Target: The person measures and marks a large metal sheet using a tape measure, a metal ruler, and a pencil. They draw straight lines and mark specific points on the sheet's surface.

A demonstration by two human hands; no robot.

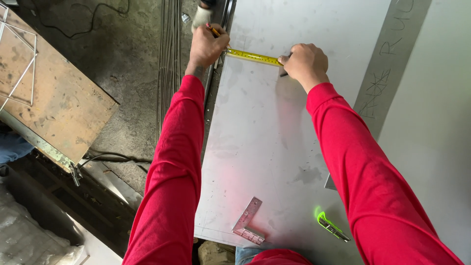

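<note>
A yellow tape measure blade [253, 57] is stretched across a grey sheet of metal [260, 142]. My left hand [207, 45] pins the blade's end at the sheet's left edge and also holds a pencil [214, 30]. My right hand [305, 62] grips the tape measure's case, which is mostly hidden under the fingers, and presses it on the sheet. Both arms wear red sleeves.
A steel try square [248, 222] and a green-handled utility knife [331, 226] lie on the sheet's near end. A rusty metal table [54, 98] stands at the left, with a concrete floor [132, 59] and thin steel rods [169, 59] beside the sheet. A second sheet with marker scribbles [382, 73] lies at the right.
</note>
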